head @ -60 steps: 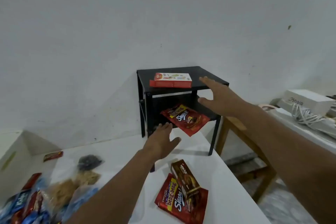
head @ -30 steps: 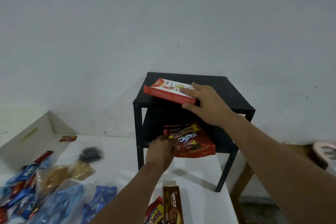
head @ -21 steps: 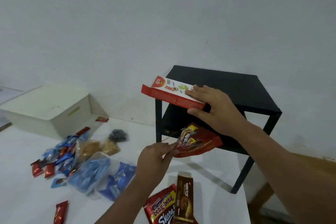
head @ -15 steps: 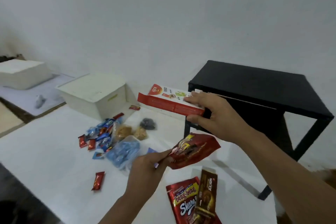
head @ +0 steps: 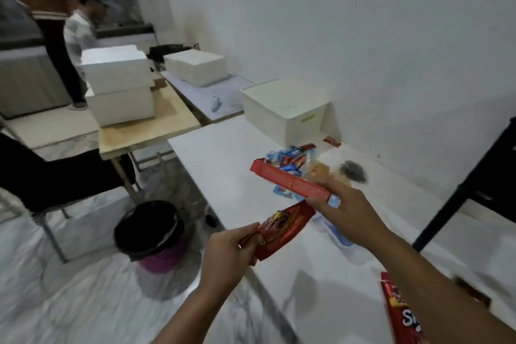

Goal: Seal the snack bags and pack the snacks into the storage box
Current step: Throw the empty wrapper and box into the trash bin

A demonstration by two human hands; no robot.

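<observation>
My left hand (head: 227, 251) pinches the near end of a red snack bag (head: 282, 227) over the white table's left edge. My right hand (head: 344, 213) grips one end of a flat red box (head: 287, 181), held above the table. The cream storage box (head: 282, 113) stands with its lid on at the table's far end by the wall. A pile of small blue and red wrapped snacks (head: 290, 159) and clear bags of snacks lies in front of it. Another red snack bag (head: 402, 315) lies at the near right, partly hidden by my right arm.
The white table (head: 223, 164) has a black metal rack (head: 474, 190) on its right side. A black bin with a purple base (head: 152, 234) stands on the floor left of the table. White foam boxes (head: 117, 83) sit on further tables; two persons (head: 75, 25) stand far left.
Both hands took the red box and the red snack bag off the black rack and carried them left over the table. My view swung left, bringing the bin and further tables into sight.
</observation>
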